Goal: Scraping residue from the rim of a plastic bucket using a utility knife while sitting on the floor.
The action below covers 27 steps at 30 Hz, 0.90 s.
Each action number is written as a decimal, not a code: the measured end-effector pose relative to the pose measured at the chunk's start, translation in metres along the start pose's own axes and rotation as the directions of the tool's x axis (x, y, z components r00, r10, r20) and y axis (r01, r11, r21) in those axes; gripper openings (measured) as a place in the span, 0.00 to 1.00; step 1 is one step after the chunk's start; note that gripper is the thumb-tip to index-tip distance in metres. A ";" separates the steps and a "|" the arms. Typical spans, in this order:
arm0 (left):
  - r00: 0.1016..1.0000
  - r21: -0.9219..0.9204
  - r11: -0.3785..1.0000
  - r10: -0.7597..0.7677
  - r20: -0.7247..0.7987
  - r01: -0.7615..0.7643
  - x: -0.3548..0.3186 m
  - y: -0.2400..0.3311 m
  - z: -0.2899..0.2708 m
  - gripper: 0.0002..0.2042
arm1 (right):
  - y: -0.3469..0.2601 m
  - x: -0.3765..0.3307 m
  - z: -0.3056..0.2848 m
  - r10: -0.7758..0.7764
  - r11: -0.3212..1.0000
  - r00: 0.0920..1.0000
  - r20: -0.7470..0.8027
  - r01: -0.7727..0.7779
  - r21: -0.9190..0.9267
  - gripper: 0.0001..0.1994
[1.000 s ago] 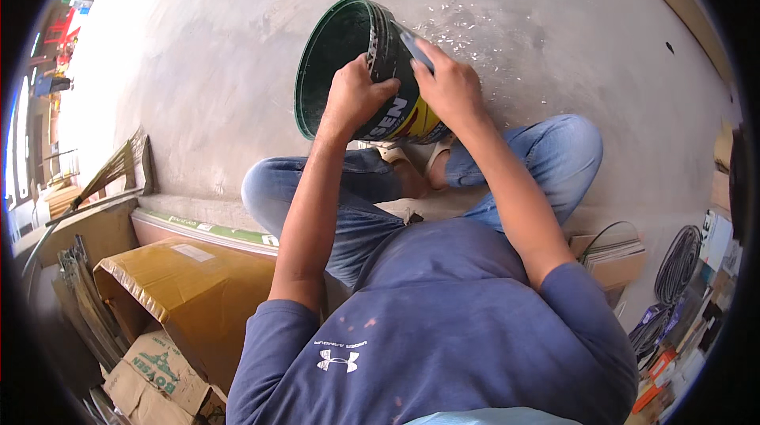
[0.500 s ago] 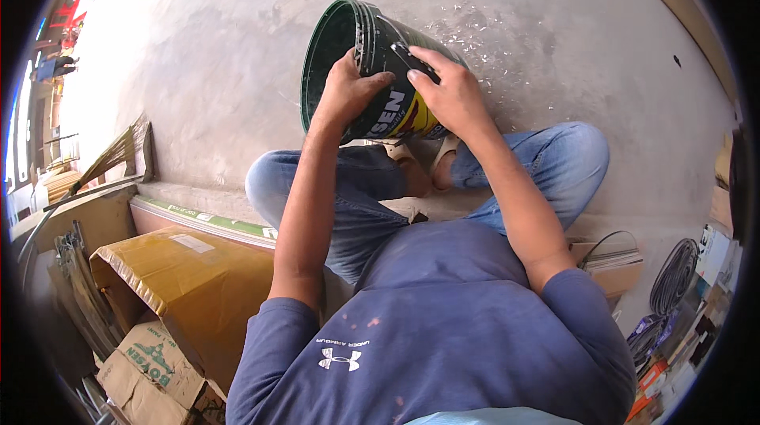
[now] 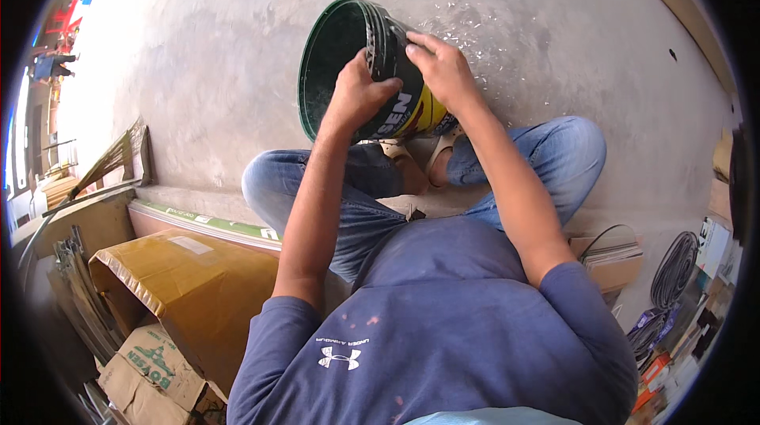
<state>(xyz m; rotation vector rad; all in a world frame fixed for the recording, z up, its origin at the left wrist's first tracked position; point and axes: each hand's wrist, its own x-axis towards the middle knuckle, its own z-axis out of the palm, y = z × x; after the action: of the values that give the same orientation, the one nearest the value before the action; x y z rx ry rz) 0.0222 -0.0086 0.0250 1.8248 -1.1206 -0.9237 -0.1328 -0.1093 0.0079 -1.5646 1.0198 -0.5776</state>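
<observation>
A dark green plastic paint bucket (image 3: 388, 68) is tipped on its side in front of my feet, its mouth toward the left. Pale specks and smears mark its ridged rim. My left hand (image 3: 360, 96) is closed over the near part of the rim, with the thumb on the outer wall. On the upper side, my right hand (image 3: 447, 72) is closed on the bucket near the rim; its fingertips press by the wire handle, whose grip is hidden. The bucket's far bottom end is partly covered by my right hand and wrist.
White flakes (image 3: 483, 37) are scattered on the concrete floor (image 3: 237, 53) beyond the bucket. To the left are a broom (image 3: 115, 156) and a large cardboard box (image 3: 190, 282). Coiled black cable (image 3: 674, 273) lies at the right. A person (image 3: 54, 66) is far off at the left.
The bucket has rolled slightly, and its label has shifted right. My right hand has moved a little up and left, and the black handle grip seen before is now out of sight.
</observation>
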 end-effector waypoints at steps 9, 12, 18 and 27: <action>0.996 0.031 0.997 -0.074 -0.049 0.076 -0.004 0.003 -0.003 0.21 | -0.012 -0.021 0.006 -0.052 0.998 0.998 0.040 0.053 -0.016 0.22; 0.998 -0.016 0.999 -0.047 -0.033 0.047 -0.001 -0.003 0.004 0.21 | 0.001 0.010 0.005 0.039 0.994 0.998 0.042 -0.042 0.098 0.23; 0.999 -0.088 0.995 -0.049 -0.023 0.047 -0.006 -0.009 -0.002 0.22 | -0.018 -0.028 0.001 -0.004 1.000 0.995 0.097 0.003 0.019 0.23; 0.987 0.005 0.995 -0.102 -0.126 0.103 -0.005 -0.018 -0.011 0.23 | -0.005 -0.023 0.004 -0.087 0.996 0.992 0.092 0.086 0.009 0.21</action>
<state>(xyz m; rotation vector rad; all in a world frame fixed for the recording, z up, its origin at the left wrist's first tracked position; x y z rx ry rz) 0.0362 0.0037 0.0147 1.9369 -0.9639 -0.8488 -0.1390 -0.0879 0.0155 -1.6227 0.8836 -0.5611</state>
